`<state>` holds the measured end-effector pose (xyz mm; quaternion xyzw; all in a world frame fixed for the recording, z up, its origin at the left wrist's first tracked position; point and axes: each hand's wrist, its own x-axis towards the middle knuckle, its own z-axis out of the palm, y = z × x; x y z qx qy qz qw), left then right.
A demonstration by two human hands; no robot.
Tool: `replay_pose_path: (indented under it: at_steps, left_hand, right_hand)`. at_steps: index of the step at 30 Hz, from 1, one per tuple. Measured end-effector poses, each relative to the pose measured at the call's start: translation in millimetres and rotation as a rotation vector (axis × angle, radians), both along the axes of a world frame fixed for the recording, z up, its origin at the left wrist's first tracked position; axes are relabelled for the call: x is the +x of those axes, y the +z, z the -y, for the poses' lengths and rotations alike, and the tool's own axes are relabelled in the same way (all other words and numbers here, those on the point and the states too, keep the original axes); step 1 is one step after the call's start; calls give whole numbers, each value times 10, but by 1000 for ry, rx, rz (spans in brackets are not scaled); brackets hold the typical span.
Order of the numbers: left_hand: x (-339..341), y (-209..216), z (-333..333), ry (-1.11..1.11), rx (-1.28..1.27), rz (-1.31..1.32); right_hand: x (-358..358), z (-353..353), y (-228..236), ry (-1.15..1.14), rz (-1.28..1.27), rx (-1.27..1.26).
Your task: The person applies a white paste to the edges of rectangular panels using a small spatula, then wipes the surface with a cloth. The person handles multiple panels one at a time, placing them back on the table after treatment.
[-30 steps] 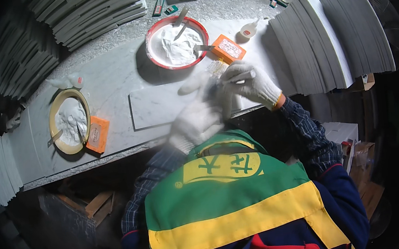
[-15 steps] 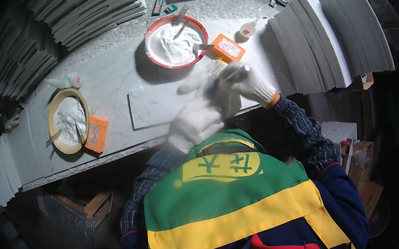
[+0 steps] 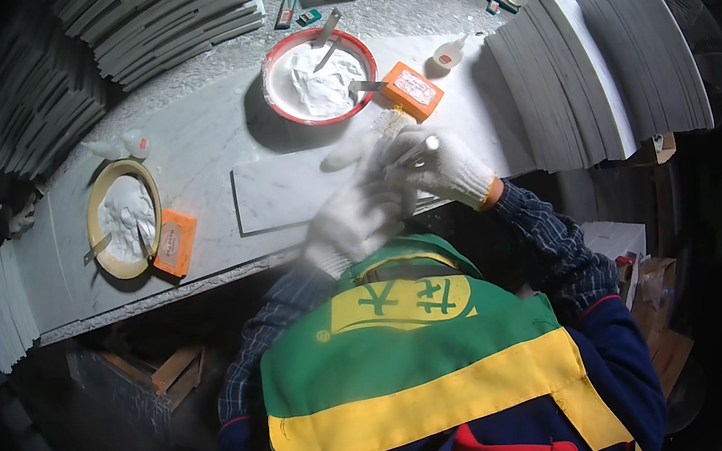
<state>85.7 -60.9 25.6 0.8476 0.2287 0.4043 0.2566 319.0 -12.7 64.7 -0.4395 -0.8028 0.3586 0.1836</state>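
Both my hands wear white knitted gloves and meet over the near edge of the marble worktop. My right hand is closed around a slim rod-like thing with a pale round end, its kind unclear. Just left and below, my left hand is curled, its fingers slightly blurred and tucked against the right hand. What it holds, if anything, is hidden. Beyond my hands lies what looks like a loose white glove with a yellowish cuff. It rests over a pale marble slab, partly covered by my hands.
A red-rimmed bowl holds white paste and scrapers. An orange box and small bottle stand beside it. At left are a cream bowl of paste and another orange box. Tile stacks rise at right, others behind.
My right hand has shifted a little left and turned, so the rod's round end now faces up. The left hand stays almost in place, as do the bowls and boxes.
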Motion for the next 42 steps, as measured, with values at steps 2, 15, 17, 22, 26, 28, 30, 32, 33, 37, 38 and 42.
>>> replay_pose_path:
  at_steps: [2,15,17,22,26,28,30,32,33,37,38,42]
  left_hand:
    - [-17,-28,0,-19,-33,-32]
    - [-41,27,37,-35,-162,-129]
    - [-35,57,71,-7,-222,-96]
    - [-29,169,249,96,-630,132]
    - [-215,292,153,240,-811,172]
    - [-281,352,67,386,-734,58]
    - [-315,391,-96,249,-536,-31]
    - [-318,408,-307,139,-286,-242]
    - [-280,394,-387,97,-223,-270]
    - [-126,315,-654,-5,-306,-354]
    - [-102,304,-685,17,-232,-420]
    - [-151,308,-612,28,-252,-395]
  right_hand:
    - [-7,-37,-13,-231,-352,-315]
    - [64,-99,-88,-412,-167,-135]
    - [141,-41,-90,-473,-413,-258]
    - [266,479,-188,-676,-948,-703]
    - [264,794,-206,-708,-851,-762]
    - [233,847,-136,-688,-707,-677]
    - [194,832,-26,-602,-469,-539]
    - [180,782,102,-436,-95,-357]
    - [164,763,154,-317,-41,-222]
    - [109,710,255,1,53,39]
    - [97,694,255,40,144,118]
    - [86,708,323,36,183,417]
